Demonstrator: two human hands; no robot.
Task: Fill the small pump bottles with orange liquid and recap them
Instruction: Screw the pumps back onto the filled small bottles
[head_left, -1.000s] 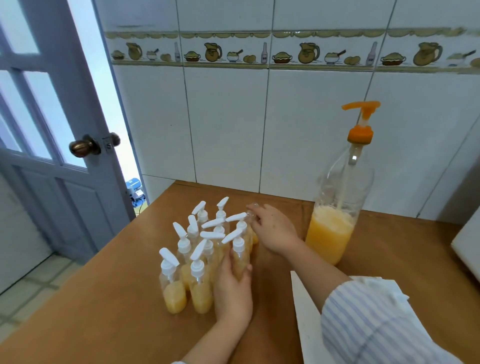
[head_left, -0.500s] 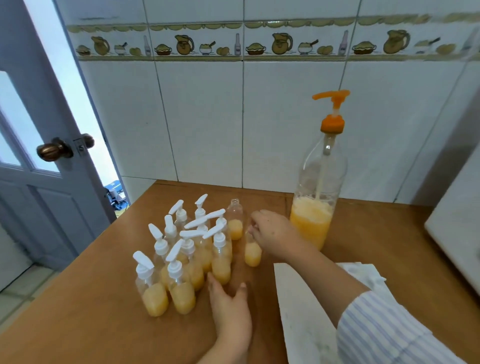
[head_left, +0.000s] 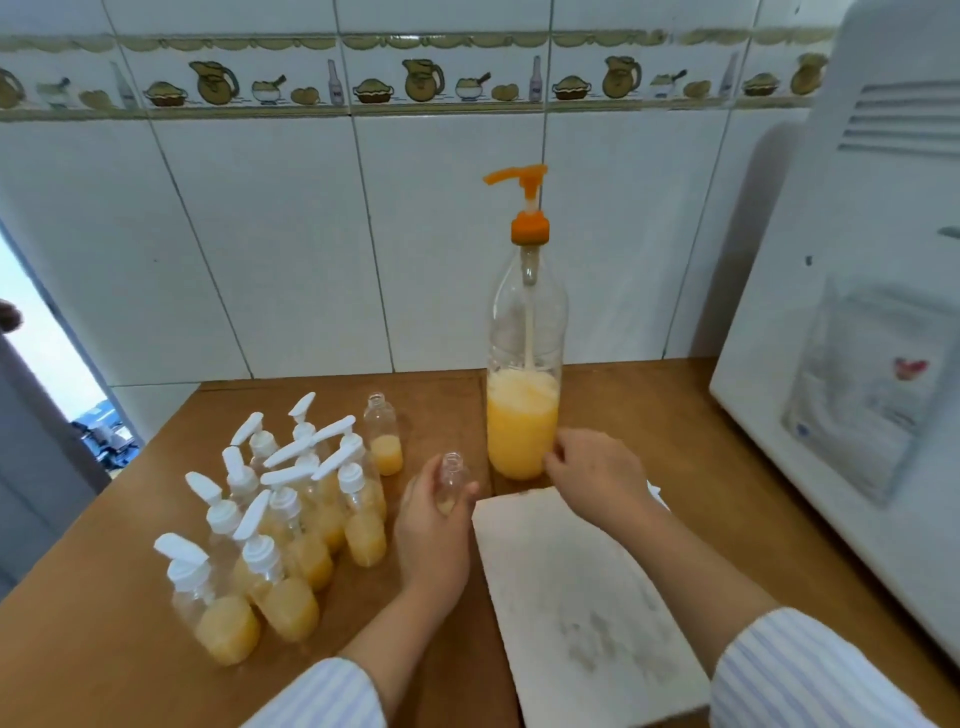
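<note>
nearest to the viewer, a white board lies on the wooden table. just left of the board, the left hand grips a small uncapped bottle, fingers curled around it; the bottle has a little orange liquid at its bottom. further left of the board stands a group of capped pump bottles, filled with orange liquid. behind the board, the right hand touches the big pump bottle low on its side, fingers bent against it. another uncapped bottle stands behind the group, partly filled.
</note>
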